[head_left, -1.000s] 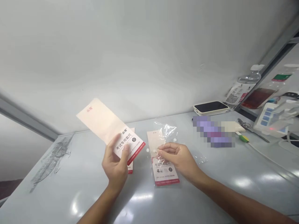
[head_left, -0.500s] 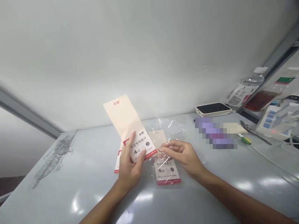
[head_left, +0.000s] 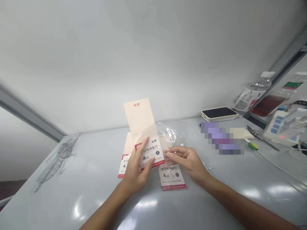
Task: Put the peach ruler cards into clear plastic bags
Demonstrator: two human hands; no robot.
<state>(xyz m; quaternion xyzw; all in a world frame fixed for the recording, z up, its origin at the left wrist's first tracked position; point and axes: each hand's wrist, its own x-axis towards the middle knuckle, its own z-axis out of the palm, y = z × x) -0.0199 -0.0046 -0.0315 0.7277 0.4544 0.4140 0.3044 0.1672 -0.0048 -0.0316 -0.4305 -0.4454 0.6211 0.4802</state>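
My left hand [head_left: 134, 171] is closed on a folded cardboard packaging card [head_left: 141, 119], cream with a red-and-white printed lower part. The card is held upright, its upper flap raised. Beside it, my right hand [head_left: 190, 162] pinches a clear plastic bag [head_left: 176, 129] near the held card's lower right edge; the fingertips are partly hidden. A similar printed card [head_left: 173, 180] shows through the bag, resting low over the table. Behind my left hand, another such card [head_left: 123, 169] lies on the table, mostly covered.
On the grey table [head_left: 91, 198], a phone [head_left: 219, 112] rests by the back wall. A blurred purple item [head_left: 220, 139], scissors [head_left: 262, 139] and a cable with a green-yellow plug [head_left: 253, 146] lie on the right. A water bottle [head_left: 251, 94] leans near a power strip [head_left: 279, 127]. A dark drawing [head_left: 57, 161] marks the left.
My left hand has brought the held card rightward and turned it more upright, closer to the bag. More of the card lying behind now shows. My right hand stays pinching the bag.
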